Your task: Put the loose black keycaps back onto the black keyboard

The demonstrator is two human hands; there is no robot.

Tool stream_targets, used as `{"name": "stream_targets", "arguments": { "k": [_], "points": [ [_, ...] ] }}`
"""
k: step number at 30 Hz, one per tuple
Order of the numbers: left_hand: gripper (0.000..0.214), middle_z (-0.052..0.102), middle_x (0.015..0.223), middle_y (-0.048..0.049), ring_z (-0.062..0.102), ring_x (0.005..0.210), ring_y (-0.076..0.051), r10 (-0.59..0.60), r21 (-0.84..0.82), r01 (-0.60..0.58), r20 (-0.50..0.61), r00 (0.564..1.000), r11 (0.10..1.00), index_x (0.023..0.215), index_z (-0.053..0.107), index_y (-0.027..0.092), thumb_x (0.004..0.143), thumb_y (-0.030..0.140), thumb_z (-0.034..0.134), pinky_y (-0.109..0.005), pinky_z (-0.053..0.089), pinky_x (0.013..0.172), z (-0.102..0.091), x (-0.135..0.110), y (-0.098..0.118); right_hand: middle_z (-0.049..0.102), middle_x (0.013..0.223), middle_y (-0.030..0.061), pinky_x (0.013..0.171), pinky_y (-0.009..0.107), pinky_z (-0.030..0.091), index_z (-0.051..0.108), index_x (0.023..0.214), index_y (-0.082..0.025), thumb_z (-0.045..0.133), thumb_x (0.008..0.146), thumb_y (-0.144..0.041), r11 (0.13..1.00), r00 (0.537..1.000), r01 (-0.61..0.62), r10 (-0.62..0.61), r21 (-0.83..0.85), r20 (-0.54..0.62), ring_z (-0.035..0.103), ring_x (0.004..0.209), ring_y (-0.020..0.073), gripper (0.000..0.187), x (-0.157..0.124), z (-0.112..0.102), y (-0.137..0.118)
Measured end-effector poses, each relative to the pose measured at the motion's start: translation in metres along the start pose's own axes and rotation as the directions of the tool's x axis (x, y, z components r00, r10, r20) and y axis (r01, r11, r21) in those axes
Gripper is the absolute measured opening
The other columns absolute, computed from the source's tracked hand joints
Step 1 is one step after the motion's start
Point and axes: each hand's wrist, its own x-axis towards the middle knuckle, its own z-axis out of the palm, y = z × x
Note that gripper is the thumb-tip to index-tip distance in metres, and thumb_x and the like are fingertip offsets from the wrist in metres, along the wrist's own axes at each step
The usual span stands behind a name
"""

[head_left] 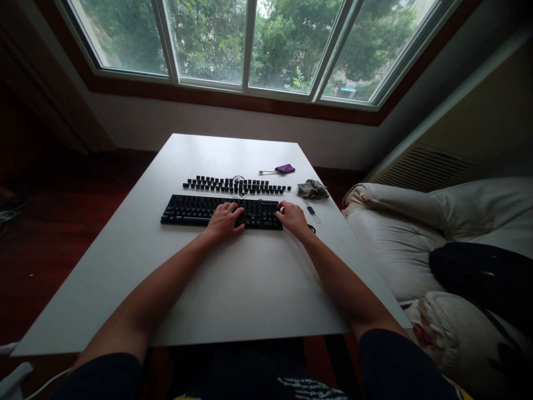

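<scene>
A black keyboard (189, 210) lies across the middle of a white table (233, 289). My left hand (225, 219) rests on the keyboard's middle, fingers curled down onto the keys. My right hand (292, 218) sits at the keyboard's right end, fingers bent over its edge; whether they pinch anything is too small to tell. Behind the keyboard, rows of loose black keycaps (233, 184) are laid out on the table, with a thin wire ring tool (239, 180) among them.
A crumpled grey cloth (312, 190) lies right of the keycaps. A purple cloth (285, 168) and a thin brush-like tool (266, 172) lie farther back. A small clear tool (311, 211) lies by my right hand. A white sofa (395, 233) stands to the right, windows ahead.
</scene>
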Motion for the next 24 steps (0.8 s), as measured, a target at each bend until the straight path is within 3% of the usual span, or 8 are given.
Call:
{"name": "stream_targets", "arguments": {
  "k": [9, 14, 24],
  "points": [
    [0.050, 0.058, 0.128, -0.0112, 0.049, 0.119, -0.032, -0.004, 0.002, 0.004, 0.006, 1.000, 1.000, 0.132, 0.059, 0.026, 0.085, 0.044, 0.064, -0.050, 0.040, 0.104, 0.000, 0.000, 0.001, 0.068, 0.085, 0.0026, 0.073, 0.029, 0.043, 0.071, 0.104, -0.023, 0.059, 0.092, -0.030, 0.969, 0.999, 0.048, -0.044, 0.243, -0.023, 0.060, 0.077, 0.0181, 0.018, 0.000, 0.011, 0.021],
    [0.051, 0.057, 0.129, -0.0114, 0.049, 0.120, -0.033, -0.010, -0.006, 0.010, 0.003, 1.000, 1.000, 0.132, 0.059, 0.026, 0.085, 0.044, 0.065, -0.050, 0.039, 0.105, 0.000, 0.001, 0.001, 0.065, 0.091, 0.0046, 0.077, 0.032, 0.045, 0.072, 0.105, -0.022, 0.060, 0.092, -0.029, 0.960, 0.993, 0.118, -0.112, 0.252, -0.040, 0.059, 0.081, 0.0188, 0.019, 0.000, 0.009, 0.023],
    [0.050, 0.057, 0.129, -0.0113, 0.050, 0.119, -0.032, -0.004, 0.009, 0.004, 0.008, 1.000, 1.000, 0.132, 0.059, 0.025, 0.086, 0.044, 0.064, -0.049, 0.040, 0.105, 0.000, 0.001, 0.002, 0.068, 0.090, 0.0045, 0.076, 0.031, 0.044, 0.072, 0.105, -0.022, 0.053, 0.094, -0.033, 0.950, 0.994, 0.101, -0.087, 0.295, -0.060, 0.060, 0.082, 0.0193, 0.024, 0.000, 0.008, 0.024]
  ]
}}
